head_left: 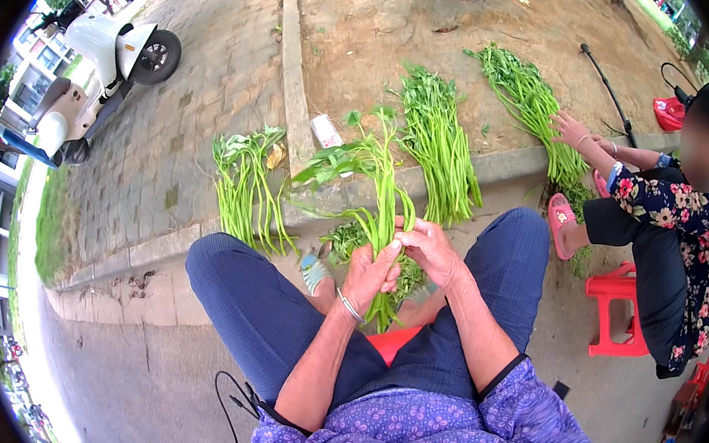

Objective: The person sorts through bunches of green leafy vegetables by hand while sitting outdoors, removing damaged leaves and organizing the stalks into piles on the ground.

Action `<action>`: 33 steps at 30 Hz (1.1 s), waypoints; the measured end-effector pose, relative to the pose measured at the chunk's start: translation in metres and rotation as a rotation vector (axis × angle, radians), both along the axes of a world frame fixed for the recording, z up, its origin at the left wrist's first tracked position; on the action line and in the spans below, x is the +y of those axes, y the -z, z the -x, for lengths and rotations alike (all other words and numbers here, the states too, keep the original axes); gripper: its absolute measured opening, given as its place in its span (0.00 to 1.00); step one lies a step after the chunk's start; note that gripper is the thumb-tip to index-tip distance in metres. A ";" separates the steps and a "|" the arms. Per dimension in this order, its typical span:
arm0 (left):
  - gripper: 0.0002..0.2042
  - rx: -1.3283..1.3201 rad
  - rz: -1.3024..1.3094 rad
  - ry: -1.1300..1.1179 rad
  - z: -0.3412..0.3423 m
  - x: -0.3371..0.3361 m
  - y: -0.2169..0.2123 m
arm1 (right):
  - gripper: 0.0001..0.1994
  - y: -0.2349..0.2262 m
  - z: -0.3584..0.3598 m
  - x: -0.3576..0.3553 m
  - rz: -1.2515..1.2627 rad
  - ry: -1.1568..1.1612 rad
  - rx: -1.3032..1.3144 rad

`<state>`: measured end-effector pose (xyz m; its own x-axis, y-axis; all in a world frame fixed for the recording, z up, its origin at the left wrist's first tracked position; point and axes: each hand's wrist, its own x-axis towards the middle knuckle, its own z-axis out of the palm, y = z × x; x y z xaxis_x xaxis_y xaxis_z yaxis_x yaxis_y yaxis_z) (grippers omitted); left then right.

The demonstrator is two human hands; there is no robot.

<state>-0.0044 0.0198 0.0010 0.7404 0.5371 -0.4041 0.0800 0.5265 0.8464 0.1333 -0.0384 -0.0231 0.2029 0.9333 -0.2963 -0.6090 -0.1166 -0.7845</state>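
Observation:
Between my knees I hold a small bunch of water spinach (384,192), leaves up and cut ends pointing down. My left hand (369,278) is closed around its lower stems. Close beside it, my right hand (435,250) has thumb and fingers pinched together at a stem of the same bunch. A loose pile of water spinach stems (247,191) lies on the paving to the left. Straight ahead, a thicker, aligned pile of stems (444,158) rests across the kerb. Leafy scraps (344,242) lie on the ground by my feet, partly hidden by my hands.
At the right a co-worker (660,198) reaches to another pile of greens (529,102), near a red plastic stool (616,312). A white packet (326,132) lies by the stone kerb (296,73). A black pole (610,92) lies on the soil. A white scooter (98,64) stands far left.

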 end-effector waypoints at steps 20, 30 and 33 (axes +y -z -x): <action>0.16 0.257 -0.786 -0.038 0.009 -0.016 0.014 | 0.11 -0.006 -0.007 -0.014 0.125 0.563 -0.584; 0.19 0.291 -0.868 0.031 0.010 -0.026 0.025 | 0.08 -0.018 0.020 -0.011 0.063 0.479 -0.622; 0.20 0.280 -0.880 0.020 0.011 -0.027 0.025 | 0.11 -0.026 0.023 -0.010 0.047 0.453 -0.637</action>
